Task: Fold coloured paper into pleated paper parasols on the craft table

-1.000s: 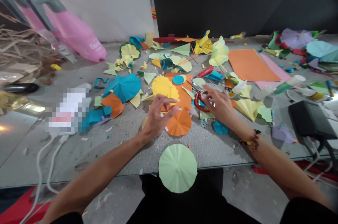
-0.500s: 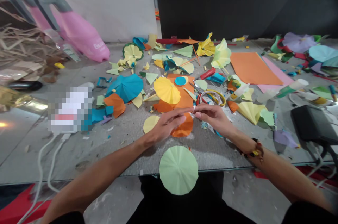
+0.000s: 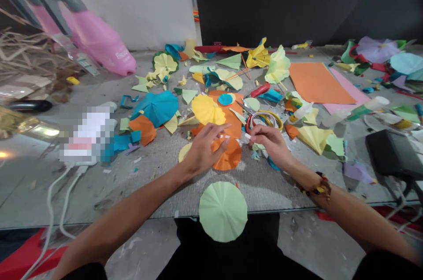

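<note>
My left hand (image 3: 206, 148) hovers at the left side of an orange paper circle (image 3: 228, 155), thumb and forefinger apart. A tiny pale speck shows by its thumb tip; I cannot tell whether it is a nail or a scrap. My right hand (image 3: 269, 144) pinches a small white strip (image 3: 247, 136), just right of the circle. A pale green pleated paper disc (image 3: 223, 211) lies nearest me, over the table's front edge. Beyond my hands are a yellow pleated paper umbrella (image 3: 207, 110), an orange sheet and rolls of tape (image 3: 264, 119).
Blue pleated paper (image 3: 156, 108) and several scraps cover the middle. A phone (image 3: 86, 137) with white cables lies left, below pink spray bottles (image 3: 102, 42). Glue bottles (image 3: 299, 115), orange sheets (image 3: 322, 84) and a black adapter (image 3: 395, 154) are on the right.
My hands have moved apart from their meeting point above the orange circle. My right hand has drawn slightly right, and the white strip now shows in its fingers.
</note>
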`<state>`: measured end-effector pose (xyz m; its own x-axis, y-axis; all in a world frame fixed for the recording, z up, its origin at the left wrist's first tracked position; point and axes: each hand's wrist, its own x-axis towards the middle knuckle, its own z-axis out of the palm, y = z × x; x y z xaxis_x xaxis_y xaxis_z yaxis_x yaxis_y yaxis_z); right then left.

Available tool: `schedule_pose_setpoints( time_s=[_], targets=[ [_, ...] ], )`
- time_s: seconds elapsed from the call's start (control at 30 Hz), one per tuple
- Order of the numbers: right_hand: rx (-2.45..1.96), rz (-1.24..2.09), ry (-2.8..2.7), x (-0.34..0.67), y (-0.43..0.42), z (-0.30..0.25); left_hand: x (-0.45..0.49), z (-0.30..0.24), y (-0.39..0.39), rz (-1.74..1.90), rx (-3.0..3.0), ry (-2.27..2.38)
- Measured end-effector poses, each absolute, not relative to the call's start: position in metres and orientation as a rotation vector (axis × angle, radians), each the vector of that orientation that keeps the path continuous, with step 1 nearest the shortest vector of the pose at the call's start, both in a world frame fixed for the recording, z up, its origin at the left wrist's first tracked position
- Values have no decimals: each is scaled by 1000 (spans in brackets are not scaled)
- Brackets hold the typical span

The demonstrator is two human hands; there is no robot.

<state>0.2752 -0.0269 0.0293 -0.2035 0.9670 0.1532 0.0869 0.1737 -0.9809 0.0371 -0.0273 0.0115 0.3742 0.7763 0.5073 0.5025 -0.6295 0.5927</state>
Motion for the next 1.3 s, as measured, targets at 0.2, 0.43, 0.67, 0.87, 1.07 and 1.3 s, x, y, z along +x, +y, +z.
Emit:
schedule_pose_setpoints(
  time_s=[0.2,0.43,0.67,0.87,1.07,1.3],
  targets=[
    [-1172,942,-1858,274,-29,29,35,-2,-17,804,2682,1149],
    [-1130,767,-2078,268,-30,21,38,-3,-20,892,2441,1193],
    [-1108,742,-2129,265,-29,14,41,8,-24,888,2086,1223],
    [-1132,703,-2078,263,-28,12,42,12,-27,861,1873,1270],
    [-1107,697,-2068,263,-27,12,43,14,-27,834,1841,1227],
    [-1110,681,-2096,263,-27,13,44,14,-29,820,1850,1219]
  ],
)
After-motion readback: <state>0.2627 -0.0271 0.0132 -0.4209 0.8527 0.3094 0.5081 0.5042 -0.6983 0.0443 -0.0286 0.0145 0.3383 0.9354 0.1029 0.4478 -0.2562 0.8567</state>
